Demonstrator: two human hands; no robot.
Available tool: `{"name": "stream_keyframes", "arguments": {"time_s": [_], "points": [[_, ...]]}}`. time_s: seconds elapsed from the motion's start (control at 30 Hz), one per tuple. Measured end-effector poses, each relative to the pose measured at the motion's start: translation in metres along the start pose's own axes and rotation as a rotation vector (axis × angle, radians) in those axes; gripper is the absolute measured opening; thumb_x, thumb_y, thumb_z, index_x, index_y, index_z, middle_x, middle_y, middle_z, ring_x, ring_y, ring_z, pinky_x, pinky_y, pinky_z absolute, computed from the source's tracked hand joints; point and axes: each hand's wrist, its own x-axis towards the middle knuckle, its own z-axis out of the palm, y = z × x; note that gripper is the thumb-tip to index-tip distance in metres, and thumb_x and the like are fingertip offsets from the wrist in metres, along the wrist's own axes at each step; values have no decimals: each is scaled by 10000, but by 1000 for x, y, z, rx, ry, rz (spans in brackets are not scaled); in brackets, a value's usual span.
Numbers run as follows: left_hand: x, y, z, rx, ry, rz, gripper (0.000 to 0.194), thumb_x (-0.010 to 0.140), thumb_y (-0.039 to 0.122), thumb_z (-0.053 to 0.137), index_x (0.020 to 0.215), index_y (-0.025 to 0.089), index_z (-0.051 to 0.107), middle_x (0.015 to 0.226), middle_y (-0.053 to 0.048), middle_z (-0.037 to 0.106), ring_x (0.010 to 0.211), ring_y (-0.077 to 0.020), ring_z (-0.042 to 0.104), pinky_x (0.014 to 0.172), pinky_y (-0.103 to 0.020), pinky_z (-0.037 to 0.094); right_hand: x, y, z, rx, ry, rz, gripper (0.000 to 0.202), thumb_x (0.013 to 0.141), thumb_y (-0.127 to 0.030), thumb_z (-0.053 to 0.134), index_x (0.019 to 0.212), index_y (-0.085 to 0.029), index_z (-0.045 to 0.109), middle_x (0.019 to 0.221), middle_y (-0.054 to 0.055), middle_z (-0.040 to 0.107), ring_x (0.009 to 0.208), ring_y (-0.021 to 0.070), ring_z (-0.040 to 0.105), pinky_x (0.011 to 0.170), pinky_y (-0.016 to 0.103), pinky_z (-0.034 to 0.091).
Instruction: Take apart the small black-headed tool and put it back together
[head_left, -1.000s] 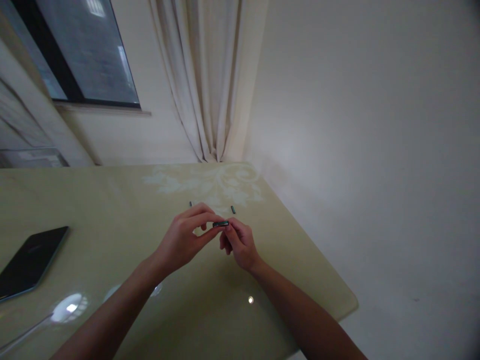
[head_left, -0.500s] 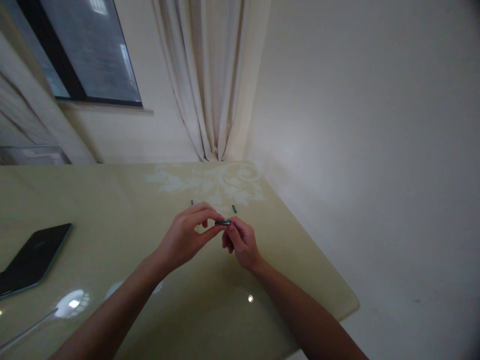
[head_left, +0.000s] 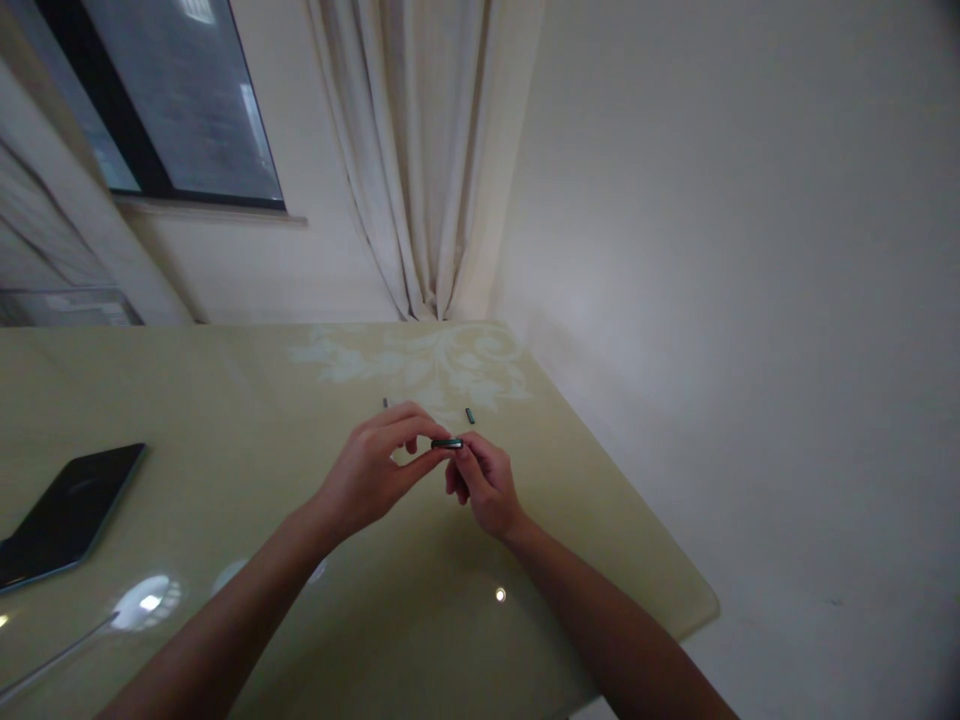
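Observation:
A small dark, slim object (head_left: 447, 443) with a greenish sheen is pinched between both hands above the table. My left hand (head_left: 379, 468) grips its left end with thumb and fingertips. At its right end, my right hand (head_left: 486, 485) holds it between thumb and index finger, the other fingers curled under. Just beyond my right hand, a similar small dark piece (head_left: 470, 416) lies on the table. Another tiny dark piece (head_left: 385, 403) shows behind my left hand, partly hidden by it.
The pale green glossy table (head_left: 225, 400) has its right edge running diagonally beside my right arm. A black tablet-like device (head_left: 71, 510) lies at the left, with a thin white cable (head_left: 60, 658) nearer me. A curtain (head_left: 420, 160) and a wall stand behind.

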Motion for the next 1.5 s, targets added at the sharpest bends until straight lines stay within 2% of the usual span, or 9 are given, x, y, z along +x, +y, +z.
{"name": "stream_keyframes", "arguments": {"time_s": [0.1, 0.27, 0.37, 0.47, 1.07, 1.23, 1.33, 1.4, 1.5], "points": [[0, -1, 0, 2, -12, -23, 110, 937, 302, 735, 999, 217, 765, 899, -33, 718, 745, -137, 616, 657, -246, 508, 0, 1, 0, -10, 8, -3, 408, 1034, -561, 517, 966, -183, 657, 585, -26, 576, 426, 94, 436, 413, 220, 319], [1, -4, 0, -26, -43, -160, 547, 800, 426, 860, 1284, 242, 685, 1023, -36, 753, 724, -140, 610, 650, -268, 517, 1, 0, -3, -149, 133, -155, 315, 1030, -476, 563, 970, -188, 677, 681, 2, 612, 545, 124, 520, 539, 254, 430], [2, -5, -2, -97, -92, -252, 465, 811, 453, 840, 1214, 245, 735, 938, -21, 757, 716, -142, 625, 651, -267, 522, 2, -3, -4, -253, 175, -269, 251, 1019, -414, 592, 999, -193, 708, 806, 41, 675, 667, 155, 578, 644, 283, 474], [2, -7, -6, -176, -127, -301, 377, 847, 445, 807, 1160, 237, 769, 839, -10, 731, 688, -138, 625, 621, -252, 513, 1, -4, -5, -298, 163, -298, 243, 1016, -400, 593, 1012, -199, 728, 866, 60, 702, 732, 178, 605, 697, 305, 490], [3, -9, -11, -208, -101, -283, 350, 801, 431, 847, 1079, 226, 797, 770, -4, 717, 642, -133, 623, 604, -246, 501, 0, -7, -5, -348, 120, -350, 208, 1025, -348, 594, 1073, -218, 750, 872, 62, 701, 770, 195, 620, 730, 334, 496], [3, -9, -10, -204, -111, -292, 338, 817, 421, 830, 1097, 236, 792, 850, -14, 760, 643, -129, 627, 609, -249, 510, 3, -7, -6, -365, 102, -335, 235, 1030, -377, 581, 1055, -211, 745, 920, 75, 725, 813, 205, 644, 763, 340, 511], [1, -19, -9, -197, -126, -329, 490, 822, 468, 806, 1253, 248, 730, 1069, -58, 784, 676, -140, 650, 624, -274, 547, 12, -2, -15, -375, 139, -272, 264, 1025, -413, 569, 1020, -203, 729, 891, 63, 711, 785, 191, 629, 739, 321, 496], [-2, -34, -8, -117, -98, -375, 520, 814, 513, 789, 1245, 231, 722, 1092, -75, 784, 683, -155, 656, 621, -284, 546, 23, 6, -29, -349, 230, -196, 258, 1006, -423, 581, 1013, -193, 697, 764, 17, 643, 684, 162, 572, 658, 287, 458], [-12, -64, -4, 92, -83, -475, 353, 876, 544, 671, 882, 203, 760, 836, -52, 781, 637, -168, 635, 617, -279, 499, 42, 26, -60, -260, 378, -89, 266, 914, -397, 651, 1085, -200, 599, 632, -69, 517, 594, 138, 502, 578, 244, 394]]}}
